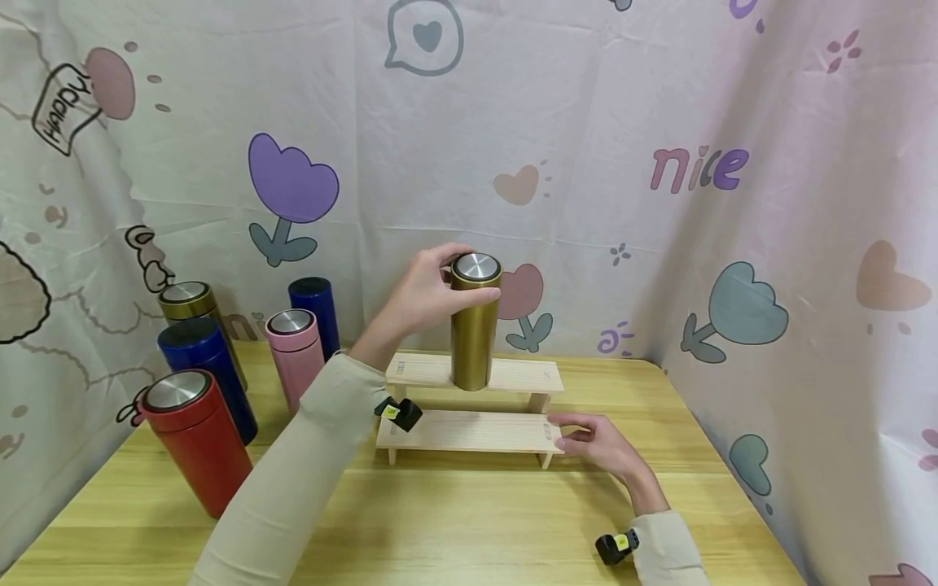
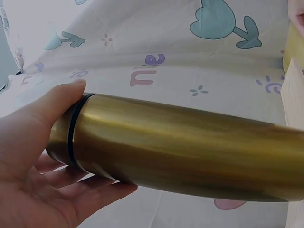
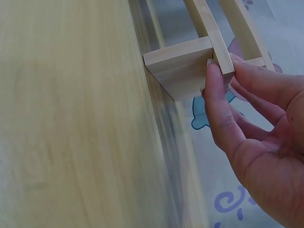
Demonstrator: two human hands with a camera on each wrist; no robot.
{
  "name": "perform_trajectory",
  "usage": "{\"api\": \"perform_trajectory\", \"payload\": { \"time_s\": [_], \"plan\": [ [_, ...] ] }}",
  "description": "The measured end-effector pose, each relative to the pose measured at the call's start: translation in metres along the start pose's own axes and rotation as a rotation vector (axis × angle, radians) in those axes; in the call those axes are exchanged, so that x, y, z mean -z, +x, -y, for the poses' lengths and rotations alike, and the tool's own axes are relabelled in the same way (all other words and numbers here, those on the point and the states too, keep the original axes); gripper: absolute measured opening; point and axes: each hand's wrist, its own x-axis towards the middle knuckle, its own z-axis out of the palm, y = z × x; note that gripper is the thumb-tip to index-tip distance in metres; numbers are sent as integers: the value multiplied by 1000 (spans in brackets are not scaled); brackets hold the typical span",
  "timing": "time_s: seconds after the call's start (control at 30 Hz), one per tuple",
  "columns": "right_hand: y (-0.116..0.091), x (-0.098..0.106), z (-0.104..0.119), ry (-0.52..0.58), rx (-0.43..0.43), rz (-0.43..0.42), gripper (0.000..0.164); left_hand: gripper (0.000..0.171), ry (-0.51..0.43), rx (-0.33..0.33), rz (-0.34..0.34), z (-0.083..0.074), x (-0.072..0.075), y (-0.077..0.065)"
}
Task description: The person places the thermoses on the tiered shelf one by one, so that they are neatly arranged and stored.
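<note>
A gold thermos bottle with a silver-topped lid is upright at the upper tier of a two-step wooden stand. My left hand grips it round the lid end, thumb on one side and fingers on the other, as the left wrist view shows the bottle from close by. Whether its base touches the board cannot be told. At the stand's right end, my right hand pinches the lower board between thumb and fingers. The right wrist view shows that board's end in the grip.
On the left of the wooden table stand several more bottles: a red one, a pink one, two blue ones and another gold one. A patterned curtain hangs behind and along both sides.
</note>
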Motion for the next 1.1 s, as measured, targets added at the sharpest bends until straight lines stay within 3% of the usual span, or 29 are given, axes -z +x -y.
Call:
{"api": "perform_trajectory", "payload": {
  "time_s": [0.63, 1.1],
  "plan": [
    [0, -2, 1, -24, -14, -11, 48, 58, 7, 14, 3, -4, -27, 19],
    [0, 0, 2, -14, -30, -12, 50, 63, 5, 10, 55, -10, -42, 35]
  ]
}}
